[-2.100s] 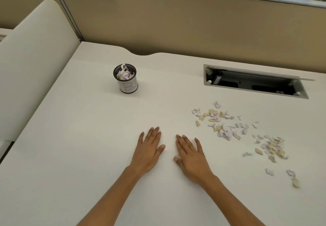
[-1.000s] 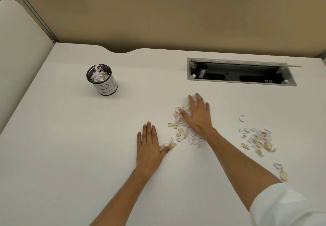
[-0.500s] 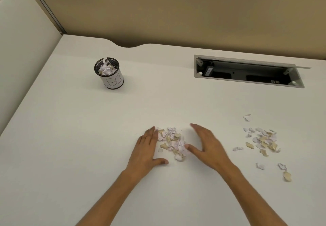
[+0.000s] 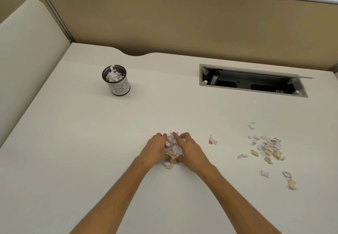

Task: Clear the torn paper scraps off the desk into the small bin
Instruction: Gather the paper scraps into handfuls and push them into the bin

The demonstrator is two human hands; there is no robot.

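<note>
A heap of white and tan torn paper scraps [image 4: 172, 147] sits squeezed between my two hands at the desk's middle front. My left hand [image 4: 155, 148] cups the heap from the left, and my right hand [image 4: 189, 148] presses it from the right, fingers curled over the top. A few scraps [image 4: 169, 165] poke out below my palms. A second loose scatter of scraps [image 4: 268, 148] lies to the right, and one scrap with a red corner [image 4: 212, 140] lies between. The small mesh bin [image 4: 116, 80], partly full of paper, stands at the back left.
The white desk [image 4: 73, 151] has an open cable tray cutout [image 4: 253, 81] at the back right. A tan partition wall [image 4: 182, 23] runs along the rear, and a cream divider panel [image 4: 23, 60] borders the left side.
My hands have closed together around the gathered scraps, bunching the flat pile into a tight heap. One scrap with a red corner now lies apart on the right.
</note>
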